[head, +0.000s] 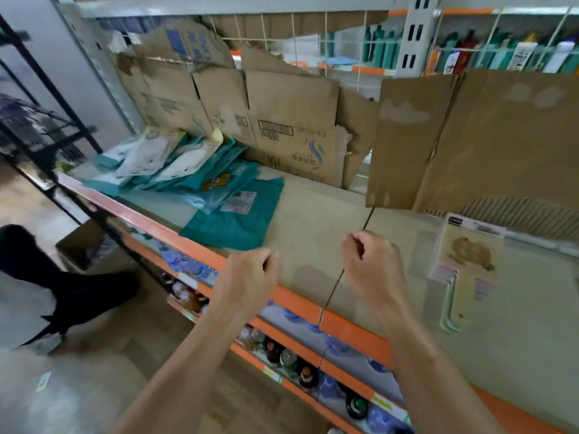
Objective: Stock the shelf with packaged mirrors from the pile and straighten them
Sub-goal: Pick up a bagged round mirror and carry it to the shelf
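Right now left hand (250,272) and right hand (372,266) hover clenched and empty over the shelf (313,220) front, mirror stack (466,264) lying right, messy pile (188,177) left, so a hasty grab could drag loose packages off the edge.

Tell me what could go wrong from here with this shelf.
1. The pile of teal packages lies loose and overlapping, its lowest one near the shelf's orange front edge; pulling one out may drag others off.
2. The stacked hand mirrors are fanned unevenly; a careless nudge could skew them further.
3. The cardboard sheet leans right behind them and might tip forward.
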